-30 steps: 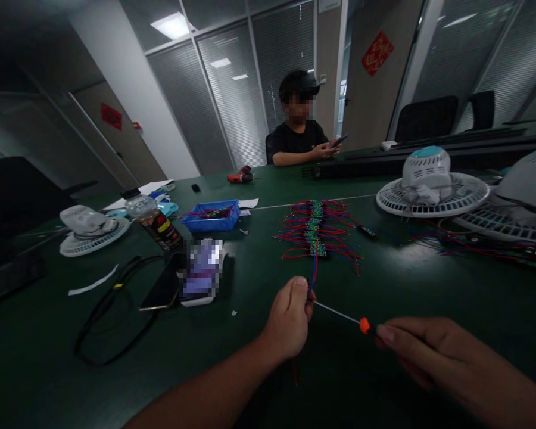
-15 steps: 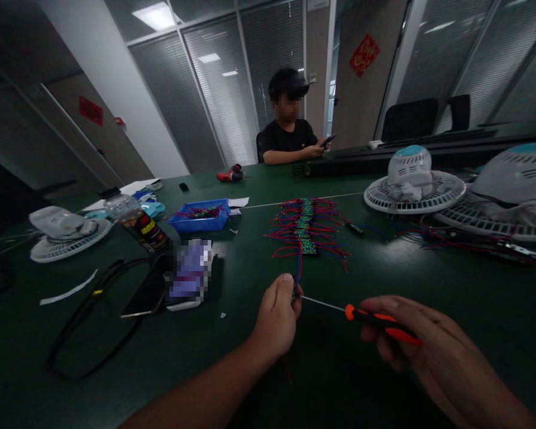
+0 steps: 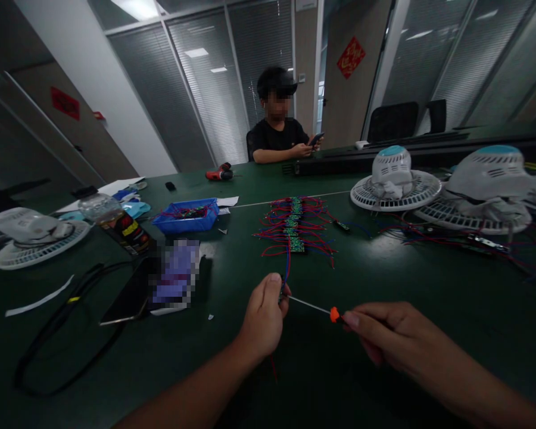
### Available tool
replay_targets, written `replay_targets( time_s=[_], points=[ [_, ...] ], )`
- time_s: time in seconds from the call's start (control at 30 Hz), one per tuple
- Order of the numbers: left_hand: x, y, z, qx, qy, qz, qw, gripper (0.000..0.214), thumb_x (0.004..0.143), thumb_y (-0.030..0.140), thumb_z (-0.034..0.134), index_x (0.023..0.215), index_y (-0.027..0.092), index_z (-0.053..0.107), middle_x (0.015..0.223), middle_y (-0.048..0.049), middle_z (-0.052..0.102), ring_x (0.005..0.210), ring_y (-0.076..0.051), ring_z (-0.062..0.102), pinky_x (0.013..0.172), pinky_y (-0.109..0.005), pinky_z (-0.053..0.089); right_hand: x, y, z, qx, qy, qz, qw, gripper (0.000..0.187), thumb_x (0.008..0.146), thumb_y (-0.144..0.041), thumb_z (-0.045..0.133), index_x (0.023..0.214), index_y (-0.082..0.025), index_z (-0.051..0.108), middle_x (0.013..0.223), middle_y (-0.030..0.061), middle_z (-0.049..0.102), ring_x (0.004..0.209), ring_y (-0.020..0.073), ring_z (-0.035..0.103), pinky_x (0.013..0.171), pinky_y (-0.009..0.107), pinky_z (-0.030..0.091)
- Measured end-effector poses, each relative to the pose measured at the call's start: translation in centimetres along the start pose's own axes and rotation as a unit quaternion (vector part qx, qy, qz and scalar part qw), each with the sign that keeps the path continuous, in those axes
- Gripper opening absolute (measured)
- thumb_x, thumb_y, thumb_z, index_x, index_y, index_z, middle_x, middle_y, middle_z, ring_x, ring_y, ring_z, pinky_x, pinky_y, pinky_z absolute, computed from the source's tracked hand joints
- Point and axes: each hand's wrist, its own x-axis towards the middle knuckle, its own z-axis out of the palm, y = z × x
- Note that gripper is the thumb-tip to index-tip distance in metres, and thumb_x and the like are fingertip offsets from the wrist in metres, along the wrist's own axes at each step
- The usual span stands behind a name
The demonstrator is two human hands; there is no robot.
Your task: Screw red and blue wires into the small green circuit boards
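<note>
My left hand (image 3: 267, 313) is closed around a small green circuit board (image 3: 283, 292), which is mostly hidden by the fingers. Red and blue wires (image 3: 288, 266) rise from the board, and a red wire trails below the hand. My right hand (image 3: 390, 333) grips a screwdriver (image 3: 335, 315) with an orange and black handle, most of it covered by the fingers. Its thin shaft points left, and the tip meets the board at the left fingertips. Beyond the hands lies a row of wired circuit boards (image 3: 297, 243), red and blue leads spreading to both sides.
A blue tray (image 3: 185, 223) of wired boards stands left of the row. Further left are a phone (image 3: 127, 298), a bottle (image 3: 131, 233) and a black cable (image 3: 22, 363). White fan parts (image 3: 395, 193) sit at right. A red drill (image 3: 220, 173) and a seated person (image 3: 277, 140) are across the table.
My right hand has shifted its hold forward on the screwdriver, its fingers now closed over the handle. The left hand still holds the board. The whole view has shifted slightly.
</note>
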Motion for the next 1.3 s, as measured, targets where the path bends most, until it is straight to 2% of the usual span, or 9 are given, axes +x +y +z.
replay_targets(
  time_s=[0.1,0.27,0.4,0.53,0.63,0.77,0.93,1.1,1.3],
  points=[
    [0.0,0.0,0.0,-0.008,0.003,-0.003,1.000,0.044,0.079,0.060,0.047,0.067,0.017,0.052,0.047,0.0072,0.037,0.039,-0.006,0.029,0.040,-0.020,0.023,-0.1,-0.1,0.0,-0.014,0.017,-0.012,1.000,0.043,0.085,-0.055,0.050,0.064,-0.020,0.062,0.054,-0.0033,0.050,0.048,0.0088,0.038,0.045,0.023,0.027],
    [0.1,0.1,0.1,-0.009,0.009,-0.011,1.000,0.041,0.079,0.056,0.047,0.067,0.017,0.052,0.046,0.0075,0.036,0.038,-0.006,0.029,0.039,-0.019,0.023,0.0,-0.1,-0.1,0.010,0.045,-0.009,0.999,0.031,0.081,-0.050,0.058,0.082,-0.024,0.073,0.059,-0.0024,0.055,0.051,0.0095,0.041,0.046,0.023,0.029],
    [0.1,0.1,0.0,-0.005,0.014,-0.005,1.000,0.042,0.082,0.056,0.045,0.068,0.017,0.052,0.048,0.0068,0.038,0.040,-0.007,0.031,0.040,-0.020,0.025,0.1,0.0,0.4,0.099,0.089,0.015,0.991,0.035,0.075,-0.051,0.065,0.092,-0.022,0.073,0.063,0.0001,0.062,0.049,0.0098,0.046,0.044,0.023,0.031],
    [0.0,-0.1,0.0,0.018,0.003,0.016,1.000,0.043,0.084,0.056,0.042,0.068,0.017,0.053,0.050,0.0060,0.039,0.042,-0.007,0.033,0.041,-0.019,0.027,0.0,-0.2,1.0,0.296,0.147,0.028,0.943,0.047,0.073,-0.058,0.061,0.095,-0.017,0.069,0.065,0.0048,0.067,0.052,0.0136,0.055,0.045,0.024,0.038],
    [-0.1,-0.4,-0.1,0.029,-0.003,0.026,0.999,0.044,0.085,0.056,0.041,0.069,0.017,0.053,0.051,0.0054,0.040,0.044,-0.008,0.036,0.042,-0.019,0.028,-0.1,-0.7,1.1,0.364,0.141,0.059,0.919,0.051,0.075,-0.060,0.055,0.094,-0.014,0.068,0.069,0.0082,0.070,0.053,0.0145,0.057,0.047,0.025,0.041],
    [0.0,-0.5,-0.2,0.019,0.004,0.022,1.000,0.043,0.086,0.054,0.039,0.069,0.017,0.053,0.051,0.0054,0.040,0.043,-0.008,0.034,0.042,-0.019,0.027,0.0,-0.9,0.9,0.277,0.075,0.144,0.947,0.060,0.083,-0.065,0.040,0.092,-0.012,0.066,0.052,0.0058,0.065,0.036,0.0091,0.046,0.037,0.021,0.027],
    [0.3,-0.4,-0.3,0.006,0.003,0.012,1.000,0.042,0.086,0.053,0.040,0.070,0.017,0.052,0.051,0.0061,0.039,0.040,-0.006,0.030,0.040,-0.019,0.025,0.3,-0.4,0.5,0.172,0.001,0.112,0.979,0.055,0.082,-0.065,0.045,0.073,-0.014,0.064,0.045,0.0006,0.057,0.033,0.0053,0.041,0.036,0.019,0.023],
    [0.3,-0.3,-0.2,-0.005,-0.002,0.005,1.000,0.041,0.086,0.053,0.041,0.070,0.017,0.052,0.050,0.0065,0.039,0.040,-0.006,0.030,0.040,-0.018,0.025,0.2,-0.6,0.4,0.105,0.024,0.062,0.992,0.046,0.081,-0.060,0.049,0.071,-0.017,0.063,0.046,-0.0035,0.052,0.037,0.0055,0.039,0.038,0.019,0.024],
    [0.2,-0.1,-0.2,-0.011,0.003,-0.004,1.000,0.040,0.084,0.053,0.043,0.069,0.017,0.052,0.050,0.0062,0.039,0.040,-0.006,0.031,0.039,-0.018,0.025,0.1,-0.3,0.4,0.059,0.061,0.025,0.996,0.038,0.080,-0.054,0.054,0.066,-0.020,0.065,0.052,-0.0025,0.054,0.044,0.0079,0.044,0.044,0.021,0.030]
  ],
)
